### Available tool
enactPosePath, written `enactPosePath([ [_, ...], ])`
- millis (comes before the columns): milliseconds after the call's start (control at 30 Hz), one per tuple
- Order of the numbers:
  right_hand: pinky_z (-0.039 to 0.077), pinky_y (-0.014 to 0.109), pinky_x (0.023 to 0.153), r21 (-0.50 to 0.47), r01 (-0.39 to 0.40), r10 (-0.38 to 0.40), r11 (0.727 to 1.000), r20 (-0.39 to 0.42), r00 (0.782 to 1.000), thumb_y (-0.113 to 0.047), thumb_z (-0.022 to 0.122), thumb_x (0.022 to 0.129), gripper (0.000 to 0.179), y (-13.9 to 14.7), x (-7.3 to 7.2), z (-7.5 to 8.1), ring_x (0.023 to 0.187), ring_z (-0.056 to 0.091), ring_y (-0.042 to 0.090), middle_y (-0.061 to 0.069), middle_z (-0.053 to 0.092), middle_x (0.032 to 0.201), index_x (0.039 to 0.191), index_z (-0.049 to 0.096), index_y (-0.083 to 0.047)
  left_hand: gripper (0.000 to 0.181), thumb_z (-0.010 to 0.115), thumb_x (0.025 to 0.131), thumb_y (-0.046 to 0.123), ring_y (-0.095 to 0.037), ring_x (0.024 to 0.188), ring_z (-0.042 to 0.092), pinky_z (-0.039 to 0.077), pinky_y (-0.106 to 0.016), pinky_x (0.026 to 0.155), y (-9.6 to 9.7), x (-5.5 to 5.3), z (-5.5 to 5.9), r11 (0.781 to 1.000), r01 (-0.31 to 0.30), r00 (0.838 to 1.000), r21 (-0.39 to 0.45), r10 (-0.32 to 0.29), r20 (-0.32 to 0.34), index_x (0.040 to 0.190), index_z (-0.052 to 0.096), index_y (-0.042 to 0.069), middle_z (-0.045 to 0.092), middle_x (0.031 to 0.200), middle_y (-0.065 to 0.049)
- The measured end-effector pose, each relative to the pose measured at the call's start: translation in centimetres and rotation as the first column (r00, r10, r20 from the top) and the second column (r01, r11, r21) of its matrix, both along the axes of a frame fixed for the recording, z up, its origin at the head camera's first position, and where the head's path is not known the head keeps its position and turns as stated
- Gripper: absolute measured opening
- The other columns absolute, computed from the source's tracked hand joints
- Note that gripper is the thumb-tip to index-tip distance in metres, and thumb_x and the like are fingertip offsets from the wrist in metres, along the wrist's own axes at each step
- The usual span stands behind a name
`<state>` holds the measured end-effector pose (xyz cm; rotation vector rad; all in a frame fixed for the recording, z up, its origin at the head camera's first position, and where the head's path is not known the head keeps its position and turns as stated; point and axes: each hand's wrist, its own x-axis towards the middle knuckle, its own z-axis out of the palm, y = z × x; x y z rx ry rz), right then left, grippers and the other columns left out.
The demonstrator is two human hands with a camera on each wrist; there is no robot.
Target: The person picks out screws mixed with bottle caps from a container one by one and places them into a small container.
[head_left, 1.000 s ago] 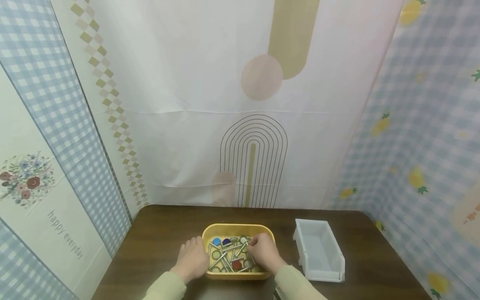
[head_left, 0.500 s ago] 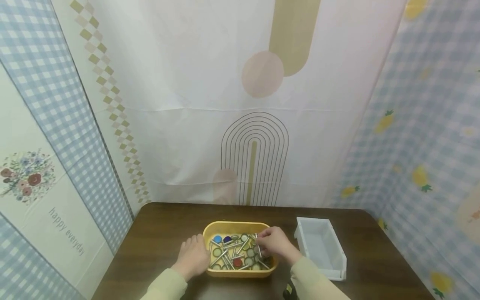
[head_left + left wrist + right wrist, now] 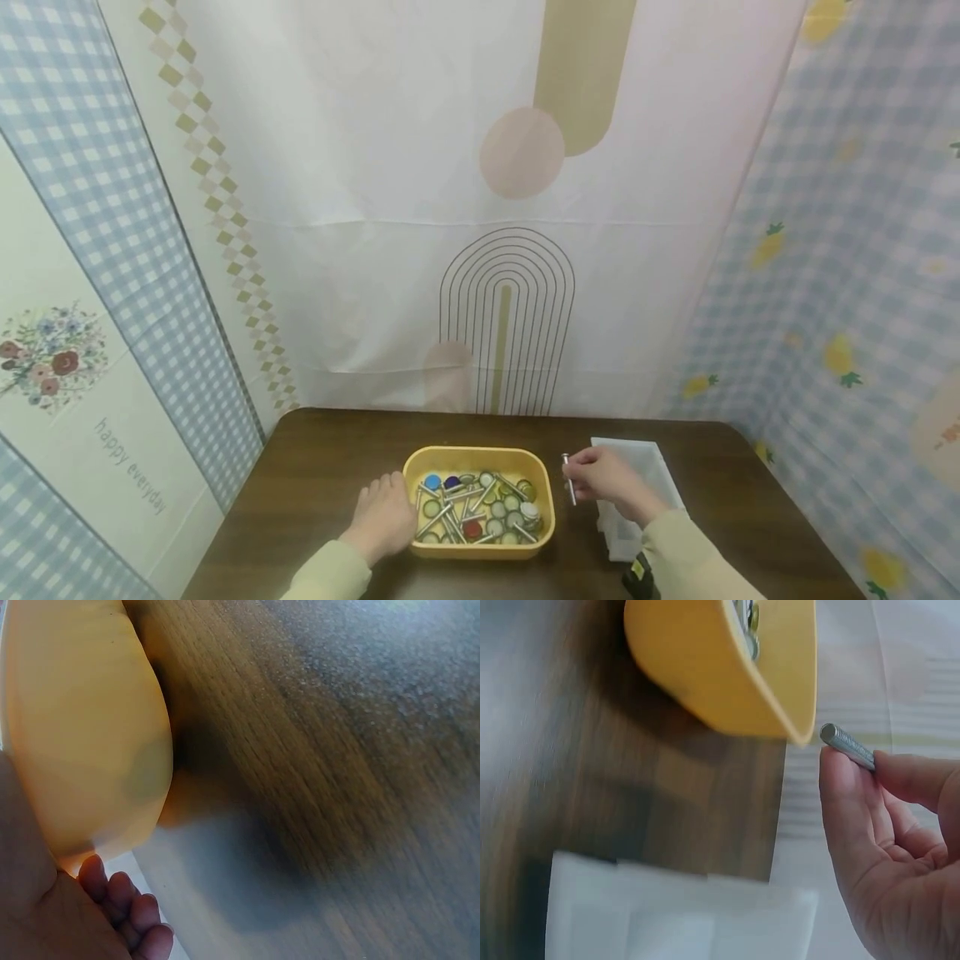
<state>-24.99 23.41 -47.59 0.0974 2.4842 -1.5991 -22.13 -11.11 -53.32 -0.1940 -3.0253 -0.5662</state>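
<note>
In the head view a yellow tub (image 3: 472,451) holds silvery bolts (image 3: 450,517) mixed with round, cap-like discs (image 3: 495,527), mostly greenish, plus a red disc (image 3: 472,529) and blue ones. My left hand (image 3: 384,517) rests against the tub's left end; the left wrist view has its loosely bent fingertips (image 3: 146,907) beside the tub wall (image 3: 90,735). Between thumb and fingers, my right hand (image 3: 609,477) pinches one bolt (image 3: 570,482), in the air right of the tub and over the edge of a white bin. Thread shows on this bolt (image 3: 847,746) in the right wrist view.
The white bin (image 3: 651,457) stands on the brown table (image 3: 337,450), right of the tub, partly hidden by my right forearm. Patterned cloth (image 3: 360,292) hangs behind and on both sides. A black object with a yellow mark (image 3: 637,575) is under my right sleeve.
My right hand has lifted a bolt out of the tub's right side and carried it rightward toward the white bin. More discs now show where it was. The left hand stays put.
</note>
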Motion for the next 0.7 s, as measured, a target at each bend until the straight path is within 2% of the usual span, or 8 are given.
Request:
enactPosePath([
  [367, 0.056, 0.037, 0.069, 0.076, 0.041, -0.041, 0.996, -0.003, 0.999, -0.008, 0.062, 0.091, 0.021, 4.4, 0.0, 1.5, 0.079, 0.064, 0.023, 0.015, 0.065, 0.092, 0.102, 0.064, 0.009, 0.028, 0.058, 0.084, 0.018, -0.027, 0.079, 0.045, 0.038, -0.047, 0.075, -0.2, -0.1, 0.0, 1.000, 0.002, 1.000, -0.007, -0.002, -0.013, 0.100, 0.049, -0.003, 0.044, 0.082, -0.011],
  [700, 0.054, 0.033, 0.061, 0.155, 0.089, -0.088, 0.984, -0.011, 0.996, -0.005, 0.063, 0.087, 0.011, 6.7, -0.2, 0.1, 0.065, 0.060, 0.018, 0.009, 0.060, 0.075, 0.088, 0.063, 0.006, 0.027, 0.057, 0.084, 0.017, -0.027, 0.078, 0.046, 0.038, -0.047, 0.075, -0.1, 0.1, 0.1, 1.000, 0.002, 1.000, -0.002, -0.002, -0.008, 0.099, 0.049, -0.003, 0.044, 0.082, -0.011],
])
